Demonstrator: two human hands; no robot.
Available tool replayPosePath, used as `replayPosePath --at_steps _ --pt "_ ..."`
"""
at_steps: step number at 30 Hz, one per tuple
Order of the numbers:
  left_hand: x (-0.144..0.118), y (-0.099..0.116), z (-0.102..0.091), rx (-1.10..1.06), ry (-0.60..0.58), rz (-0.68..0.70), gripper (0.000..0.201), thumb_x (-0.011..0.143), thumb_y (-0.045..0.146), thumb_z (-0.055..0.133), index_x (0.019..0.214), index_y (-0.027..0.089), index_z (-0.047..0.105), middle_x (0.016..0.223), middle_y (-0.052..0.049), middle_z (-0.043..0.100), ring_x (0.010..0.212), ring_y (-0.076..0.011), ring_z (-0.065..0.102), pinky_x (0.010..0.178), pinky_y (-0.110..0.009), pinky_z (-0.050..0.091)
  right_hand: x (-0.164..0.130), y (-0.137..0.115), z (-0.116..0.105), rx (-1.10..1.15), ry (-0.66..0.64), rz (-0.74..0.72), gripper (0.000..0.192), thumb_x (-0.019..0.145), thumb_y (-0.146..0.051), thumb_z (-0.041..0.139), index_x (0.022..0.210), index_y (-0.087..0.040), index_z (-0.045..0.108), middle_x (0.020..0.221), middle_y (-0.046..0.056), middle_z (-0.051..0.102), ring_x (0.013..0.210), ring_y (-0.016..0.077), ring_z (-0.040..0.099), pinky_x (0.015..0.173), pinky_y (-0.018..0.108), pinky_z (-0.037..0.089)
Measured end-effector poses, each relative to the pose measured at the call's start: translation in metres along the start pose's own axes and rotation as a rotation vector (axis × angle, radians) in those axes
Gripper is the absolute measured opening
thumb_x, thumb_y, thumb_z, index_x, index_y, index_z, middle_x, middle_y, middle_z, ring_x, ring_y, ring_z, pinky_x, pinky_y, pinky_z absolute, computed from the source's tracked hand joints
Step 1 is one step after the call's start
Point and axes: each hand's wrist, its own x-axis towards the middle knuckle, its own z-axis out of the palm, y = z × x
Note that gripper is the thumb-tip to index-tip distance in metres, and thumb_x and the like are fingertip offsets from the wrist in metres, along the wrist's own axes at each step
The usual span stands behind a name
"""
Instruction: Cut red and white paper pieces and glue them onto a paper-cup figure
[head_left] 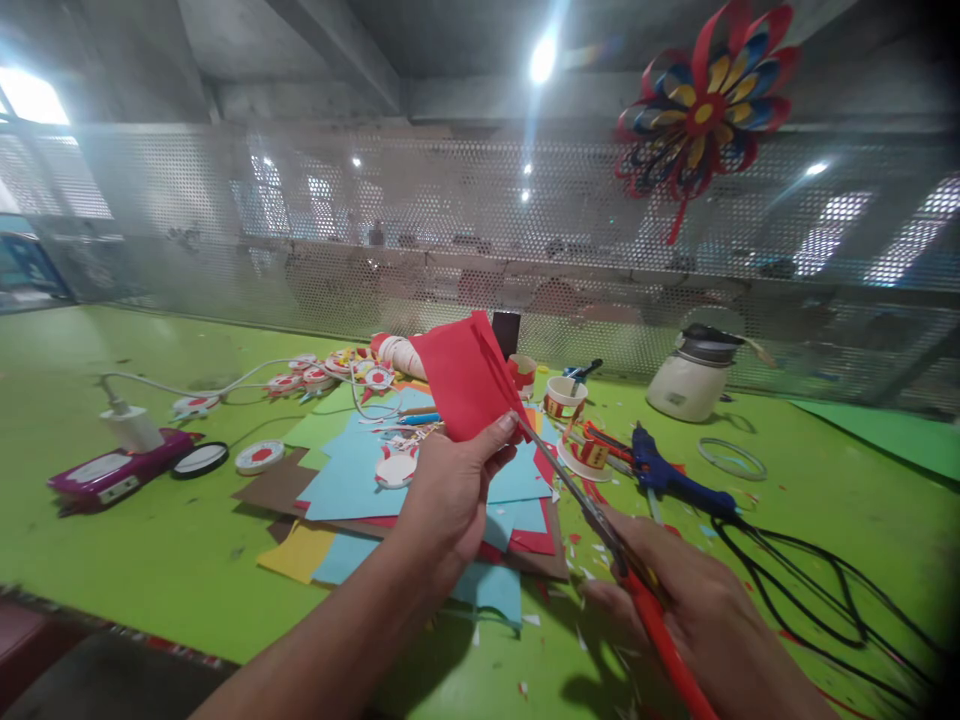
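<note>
My left hand [465, 470] pinches a folded sheet of red paper [461, 375] by its lower edge, holding it up over the pile on the table. In my right hand [690, 590] is a pair of scissors [652, 630] with red handles. Their blades point up and to the left, and the tips reach the paper's right edge near my left fingers. Whether the blades are parted there I cannot tell. Below lies a stack of coloured paper [345, 480] in blue, brown, red and yellow, with a small round white piece [395, 468] on it.
A blue glue gun [679, 480] with a looping black cable [810, 570] lies at right, near a cream jug [690, 375]. Small decorated cups [565, 400] stand behind the paper. At left are a purple power strip [120, 468] and white tape roll [259, 457]. A paper flower [705, 112] hangs above.
</note>
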Motion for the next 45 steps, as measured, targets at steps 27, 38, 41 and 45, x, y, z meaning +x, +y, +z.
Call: replayPosePath --at_steps 27,38,41,45 --pt "0.001 -0.002 -0.003 -0.001 0.024 -0.039 0.027 0.059 0.015 0.077 0.083 0.007 0.065 0.085 -0.009 0.065 0.069 -0.0128 0.06 0.067 -0.027 0.047 -0.003 0.001 0.005 0.123 -0.051 0.081 0.037 0.085 -0.046 0.05 0.113 -0.026 0.062 0.093 0.004 0.072 0.076 0.0185 0.067 0.066 0.026 0.054" --pt "0.014 0.008 -0.011 -0.023 0.011 0.002 0.018 0.059 0.013 0.075 0.074 0.007 0.067 0.072 -0.006 0.066 0.063 -0.0119 0.06 0.061 -0.024 0.047 0.005 0.002 -0.005 0.336 -0.132 0.127 0.04 0.085 -0.047 0.044 0.102 -0.019 0.067 0.076 0.004 0.068 0.062 0.0174 0.061 0.056 0.026 0.048" --pt "0.018 0.01 -0.013 -0.015 0.018 -0.016 0.013 0.058 0.012 0.075 0.065 0.007 0.065 0.063 -0.006 0.065 0.059 -0.0121 0.059 0.061 -0.025 0.048 0.005 0.008 -0.007 0.353 -0.151 0.207 0.044 0.085 -0.05 0.042 0.102 -0.017 0.066 0.063 0.002 0.062 0.053 0.0164 0.057 0.049 0.026 0.044" --pt "0.018 0.005 -0.012 0.03 -0.012 -0.06 0.015 0.056 0.011 0.075 0.066 0.008 0.065 0.063 -0.005 0.065 0.058 -0.0125 0.059 0.059 -0.025 0.046 0.006 0.01 -0.012 0.318 -0.146 0.243 0.042 0.086 -0.049 0.042 0.102 -0.018 0.064 0.059 0.0 0.059 0.054 0.0166 0.057 0.051 0.026 0.045"
